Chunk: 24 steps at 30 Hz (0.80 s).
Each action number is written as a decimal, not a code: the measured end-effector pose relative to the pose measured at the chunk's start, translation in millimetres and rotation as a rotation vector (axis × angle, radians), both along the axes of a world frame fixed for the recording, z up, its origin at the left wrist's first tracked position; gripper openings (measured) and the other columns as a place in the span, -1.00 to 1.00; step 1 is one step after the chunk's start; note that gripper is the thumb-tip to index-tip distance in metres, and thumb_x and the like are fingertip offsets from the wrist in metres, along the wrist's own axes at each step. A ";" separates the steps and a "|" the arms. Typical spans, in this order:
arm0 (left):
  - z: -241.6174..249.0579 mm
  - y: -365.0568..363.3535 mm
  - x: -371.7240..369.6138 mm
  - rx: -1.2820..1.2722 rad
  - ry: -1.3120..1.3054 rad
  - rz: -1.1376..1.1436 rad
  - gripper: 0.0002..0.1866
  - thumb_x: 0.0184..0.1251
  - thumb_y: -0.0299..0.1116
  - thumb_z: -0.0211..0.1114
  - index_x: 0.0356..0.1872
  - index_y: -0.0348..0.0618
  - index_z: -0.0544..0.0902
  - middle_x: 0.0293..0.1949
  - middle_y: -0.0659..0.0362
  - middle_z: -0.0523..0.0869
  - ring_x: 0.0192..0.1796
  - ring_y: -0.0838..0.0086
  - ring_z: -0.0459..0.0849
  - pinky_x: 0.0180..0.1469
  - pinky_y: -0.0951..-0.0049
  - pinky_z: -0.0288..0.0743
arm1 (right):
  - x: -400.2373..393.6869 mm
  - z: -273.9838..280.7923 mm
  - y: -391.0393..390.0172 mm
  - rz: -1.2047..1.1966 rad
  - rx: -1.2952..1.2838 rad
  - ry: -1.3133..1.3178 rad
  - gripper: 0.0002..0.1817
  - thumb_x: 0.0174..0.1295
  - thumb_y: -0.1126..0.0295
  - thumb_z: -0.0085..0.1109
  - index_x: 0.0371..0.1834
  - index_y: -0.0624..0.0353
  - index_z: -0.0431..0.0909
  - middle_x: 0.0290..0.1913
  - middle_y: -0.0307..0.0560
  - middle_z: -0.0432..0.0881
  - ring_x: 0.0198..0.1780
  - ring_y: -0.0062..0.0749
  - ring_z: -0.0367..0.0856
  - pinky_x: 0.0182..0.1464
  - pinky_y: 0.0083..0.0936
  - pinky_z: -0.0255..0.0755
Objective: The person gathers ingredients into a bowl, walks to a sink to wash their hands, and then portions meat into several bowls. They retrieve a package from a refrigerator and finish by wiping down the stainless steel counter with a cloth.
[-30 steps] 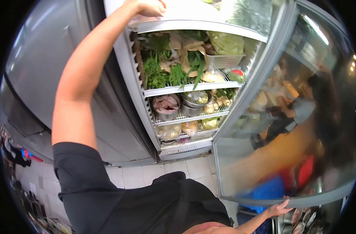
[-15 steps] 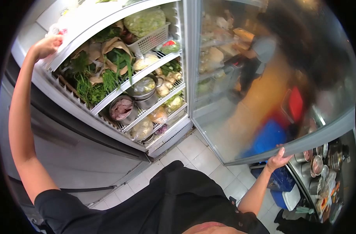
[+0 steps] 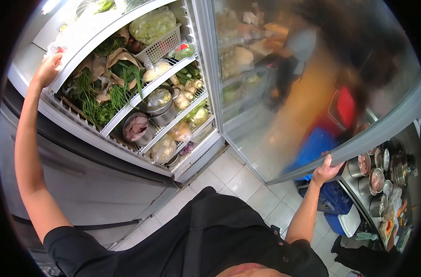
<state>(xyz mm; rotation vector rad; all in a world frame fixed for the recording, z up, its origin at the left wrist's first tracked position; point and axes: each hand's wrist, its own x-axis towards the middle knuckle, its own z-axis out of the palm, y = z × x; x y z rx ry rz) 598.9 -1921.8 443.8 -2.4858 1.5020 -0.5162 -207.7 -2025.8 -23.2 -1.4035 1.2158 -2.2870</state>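
My left hand (image 3: 48,70) is raised at the left end of the fridge's top shelf (image 3: 88,51). Its fingers are closed on a clear plastic bag (image 3: 56,48) with a bit of red on it; the contents are hard to make out. On the right, my right hand (image 3: 327,171) grips the lower edge of the open glass fridge door (image 3: 289,173), thumb on the near side. Leafy greens (image 3: 92,106) and brown paper wrapping fill the shelf below. A white basket (image 3: 162,45) with a bag of chopped greens (image 3: 152,25) stands beside them.
Lower shelves hold a metal pot of raw meat (image 3: 136,128), another pot (image 3: 159,99), and bagged vegetables (image 3: 163,150). Right of the door are a blue bin (image 3: 330,197), a white-lidded blue box (image 3: 349,221) and a counter with several metal pots (image 3: 376,181). A person shows blurred through the glass.
The view has shifted, so the fridge shelves appear farther left. My left hand stays at the top shelf with the bag, and my right hand still holds the door edge.
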 end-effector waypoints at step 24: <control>1.0 13.0 42.9 -0.188 0.217 -0.226 -0.59 0.03 -0.79 0.20 -0.04 -0.32 0.67 -0.18 0.20 0.72 -0.10 0.50 0.63 0.03 0.49 0.52 | -19.6 -0.1 -24.0 0.036 0.027 -0.006 -0.42 0.33 0.36 0.16 0.36 0.41 0.29 -0.16 -0.02 0.59 -0.25 -0.35 0.58 -0.16 -0.39 0.55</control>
